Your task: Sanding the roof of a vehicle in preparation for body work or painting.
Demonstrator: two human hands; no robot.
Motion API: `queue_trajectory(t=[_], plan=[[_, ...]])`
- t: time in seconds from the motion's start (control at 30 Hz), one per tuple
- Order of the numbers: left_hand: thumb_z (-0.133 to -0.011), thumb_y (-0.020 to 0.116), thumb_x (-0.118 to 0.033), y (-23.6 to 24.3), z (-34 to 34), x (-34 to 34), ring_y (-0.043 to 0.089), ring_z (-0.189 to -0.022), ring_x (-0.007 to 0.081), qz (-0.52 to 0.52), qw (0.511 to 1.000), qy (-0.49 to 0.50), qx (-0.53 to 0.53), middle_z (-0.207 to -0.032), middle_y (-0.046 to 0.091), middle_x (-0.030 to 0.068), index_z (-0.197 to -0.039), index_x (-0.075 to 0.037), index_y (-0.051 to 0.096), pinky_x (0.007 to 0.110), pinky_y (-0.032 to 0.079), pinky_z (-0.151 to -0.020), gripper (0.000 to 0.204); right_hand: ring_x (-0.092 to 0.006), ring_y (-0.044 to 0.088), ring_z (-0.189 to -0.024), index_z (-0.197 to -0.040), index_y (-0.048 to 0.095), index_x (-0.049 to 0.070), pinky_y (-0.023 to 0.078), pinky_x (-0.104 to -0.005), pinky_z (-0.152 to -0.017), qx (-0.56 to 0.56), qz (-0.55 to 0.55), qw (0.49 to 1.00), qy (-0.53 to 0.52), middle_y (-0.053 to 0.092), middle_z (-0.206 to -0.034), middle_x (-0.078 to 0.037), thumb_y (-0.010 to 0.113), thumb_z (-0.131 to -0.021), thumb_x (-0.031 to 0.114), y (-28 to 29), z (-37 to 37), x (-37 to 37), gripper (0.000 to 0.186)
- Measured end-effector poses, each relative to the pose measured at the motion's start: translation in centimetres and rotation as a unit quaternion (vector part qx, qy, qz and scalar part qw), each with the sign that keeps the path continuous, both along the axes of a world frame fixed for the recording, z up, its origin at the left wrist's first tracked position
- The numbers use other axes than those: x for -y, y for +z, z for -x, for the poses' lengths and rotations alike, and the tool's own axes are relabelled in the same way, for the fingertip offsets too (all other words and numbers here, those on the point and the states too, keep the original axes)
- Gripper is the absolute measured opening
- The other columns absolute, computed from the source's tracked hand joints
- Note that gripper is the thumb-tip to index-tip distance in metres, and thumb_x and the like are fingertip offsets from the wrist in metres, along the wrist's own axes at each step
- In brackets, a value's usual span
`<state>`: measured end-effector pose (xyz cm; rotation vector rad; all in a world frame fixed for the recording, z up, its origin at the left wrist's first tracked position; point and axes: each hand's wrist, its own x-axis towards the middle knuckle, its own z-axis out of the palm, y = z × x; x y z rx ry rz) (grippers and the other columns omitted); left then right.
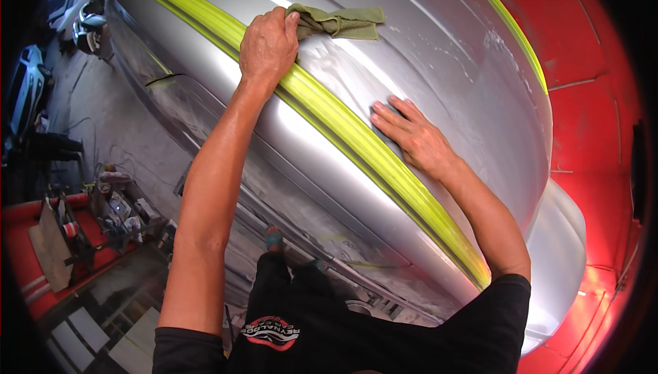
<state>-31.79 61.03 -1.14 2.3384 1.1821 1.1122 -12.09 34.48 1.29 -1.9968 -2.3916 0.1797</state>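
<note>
The silver car roof [439,52] spreads out before me, with whitish wet streaks on it. A bright yellow-green strip [356,134] runs lengthwise along its near edge. My left hand [269,43] rests by this strip, closed around one end of a folded olive-green cloth [346,24]; the rest of the cloth lies out to the right over the roof. Farther right, my right hand [415,135] presses on the roof with its fingers stretched out. Beneath those fingers shows a bit of a dark grey sheet that looks like sandpaper [394,109], mostly hidden by the hand.
Another yellow-green strip [510,21] follows the roof's far side. Behind it stands a red wall [589,100]. At lower left is a red cart [24,247] with tools and boxes. Other vehicles [29,86] stand at the far left on the grey floor [103,106].
</note>
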Motion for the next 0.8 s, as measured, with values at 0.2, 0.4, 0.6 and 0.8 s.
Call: queue_trajectory(t=[0.2, 0.4, 0.6, 0.8], plan=[[-0.104, 0.056, -0.035, 0.4, 0.0, 0.4, 0.063, -0.083, 0.0426, 0.017, 1.000, 0.016, -0.012, -0.083, 0.067, 0.0205, -0.090, 0.000, 0.064, 0.054, 0.050, -0.075, 0.038, -0.0303, 0.038, -0.150, -0.149, 0.054, 0.016, 0.028, -0.0435, -0.129, -0.053, -0.089, 0.994, 0.047, 0.046, -0.160, -0.003, 0.045, -0.102, 0.009, -0.8, 1.5, -4.6, 0.049], [-0.107, 0.051, -0.036, 0.0, 0.0, 0.0, 0.061, -0.083, 0.0448, -0.017, 1.000, 0.002, 0.004, -0.083, 0.064, 0.0226, -0.094, -0.001, 0.061, 0.055, 0.047, -0.075, 0.039, -0.0329, 0.040, -0.149, -0.147, 0.057, 0.015, 0.029, -0.0464, -0.128, -0.008, 0.028, 0.999, -0.028, 0.049, -0.158, -0.003, 0.049, -0.098, 0.007, 0.6, -0.3, 4.0, 0.050], [-0.106, 0.053, -0.035, 0.3, 0.1, 0.3, 0.063, -0.088, 0.0447, -0.014, 1.000, 0.007, -0.013, -0.087, 0.068, 0.0222, -0.095, 0.000, 0.064, 0.056, 0.049, -0.078, 0.038, -0.0322, 0.044, -0.146, -0.140, 0.064, 0.013, 0.037, -0.0460, -0.123, -0.090, -0.089, 0.991, 0.041, 0.057, -0.150, -0.007, 0.054, -0.093, 0.001, -1.9, 2.1, -8.8, 0.050], [-0.107, 0.051, -0.037, 0.6, 0.0, 0.3, 0.063, -0.090, 0.0454, 0.015, 0.999, 0.013, -0.033, -0.089, 0.067, 0.0230, -0.097, -0.001, 0.064, 0.056, 0.049, -0.079, 0.039, -0.0180, 0.065, -0.117, -0.131, 0.071, 0.008, 0.050, -0.0349, -0.106, -0.483, -0.050, 0.853, -0.191, 0.069, -0.135, -0.011, 0.057, -0.101, 0.016, 2.9, -2.1, -2.6, 0.034]])
